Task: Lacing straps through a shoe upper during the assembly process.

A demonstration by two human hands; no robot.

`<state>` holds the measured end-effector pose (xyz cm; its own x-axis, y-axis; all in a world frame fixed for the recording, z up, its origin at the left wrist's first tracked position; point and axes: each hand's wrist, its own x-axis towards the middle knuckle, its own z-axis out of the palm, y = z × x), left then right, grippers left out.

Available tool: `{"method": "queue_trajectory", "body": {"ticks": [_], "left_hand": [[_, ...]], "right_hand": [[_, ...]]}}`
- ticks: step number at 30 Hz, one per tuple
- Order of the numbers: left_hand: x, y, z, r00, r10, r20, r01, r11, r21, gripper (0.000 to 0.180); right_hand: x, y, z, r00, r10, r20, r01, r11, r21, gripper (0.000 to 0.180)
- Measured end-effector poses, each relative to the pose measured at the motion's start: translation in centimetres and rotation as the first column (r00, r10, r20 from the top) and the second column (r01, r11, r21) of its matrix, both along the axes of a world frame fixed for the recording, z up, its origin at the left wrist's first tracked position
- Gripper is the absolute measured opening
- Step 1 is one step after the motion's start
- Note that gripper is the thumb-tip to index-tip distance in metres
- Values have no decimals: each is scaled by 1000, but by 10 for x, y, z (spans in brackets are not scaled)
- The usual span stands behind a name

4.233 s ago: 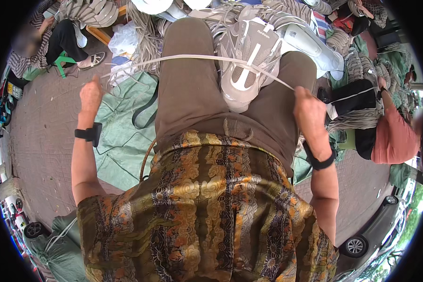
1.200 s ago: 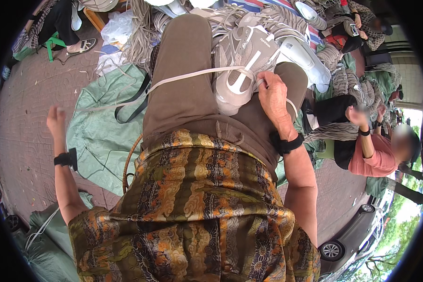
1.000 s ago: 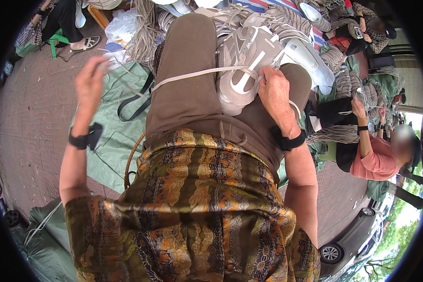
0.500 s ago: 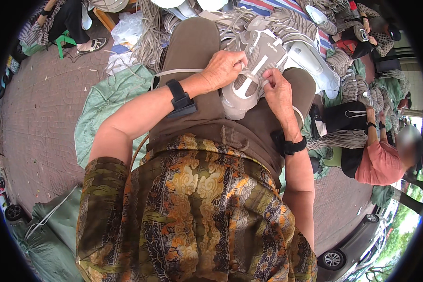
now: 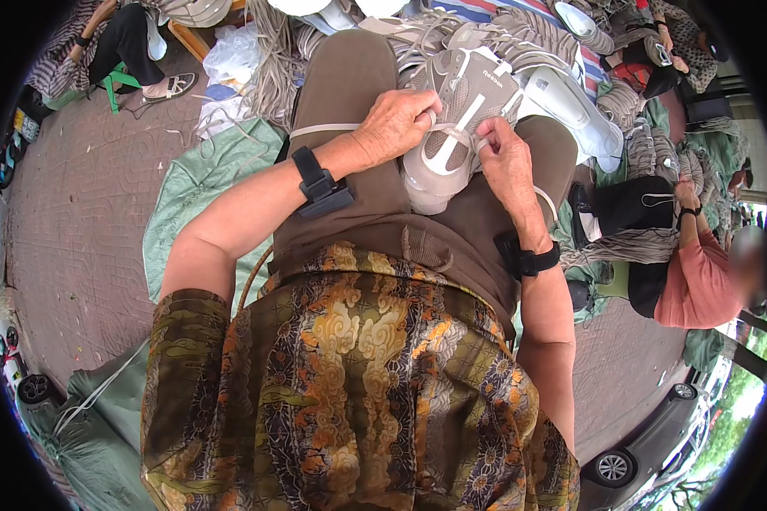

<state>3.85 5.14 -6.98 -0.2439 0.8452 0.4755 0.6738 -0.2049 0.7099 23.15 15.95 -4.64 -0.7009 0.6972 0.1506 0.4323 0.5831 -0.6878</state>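
A beige-grey sneaker (image 5: 439, 183) with white overlays rests between my thighs, its rounded end toward my body. Across it runs a flat beige shoelace (image 5: 456, 131), drawn between my two hands. My left hand (image 5: 399, 121) pinches the lace at the shoe's left side, and a long end (image 5: 325, 129) trails left over my thigh. On the other side, my right hand (image 5: 504, 162) has thumb and fingers pressed together on the lace. Its far end hangs as a loop beyond my right wrist. Fingertips partly hide the lace where each hand grips it.
Beyond my knees lie bundled shoe parts (image 5: 532, 41), white shoe forms (image 5: 562, 106) and hanging lace strands (image 5: 274, 77). A green sheet (image 5: 200, 192) spreads at my left. A co-worker in a pink shirt (image 5: 698, 285) sits at the right; others sit at the upper corners.
The lace between my hands looks straighter across the shoe, with less bunching at its middle. Both hands keep their grip and hardly move. The view shifts slightly.
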Motion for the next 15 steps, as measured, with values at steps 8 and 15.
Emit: {"method": "queue_trajectory", "body": {"ticks": [8, 15], "left_hand": [[5, 4, 4, 935, -20, -354, 44, 997, 61, 16], [0, 13, 11, 977, -77, -197, 60, 994, -88, 14]], "right_hand": [[-1, -1, -1, 1000, 1, 13, -1, 1000, 10, 16], [0, 1, 0, 1000, 0, 19, 0, 1000, 19, 15]]}}
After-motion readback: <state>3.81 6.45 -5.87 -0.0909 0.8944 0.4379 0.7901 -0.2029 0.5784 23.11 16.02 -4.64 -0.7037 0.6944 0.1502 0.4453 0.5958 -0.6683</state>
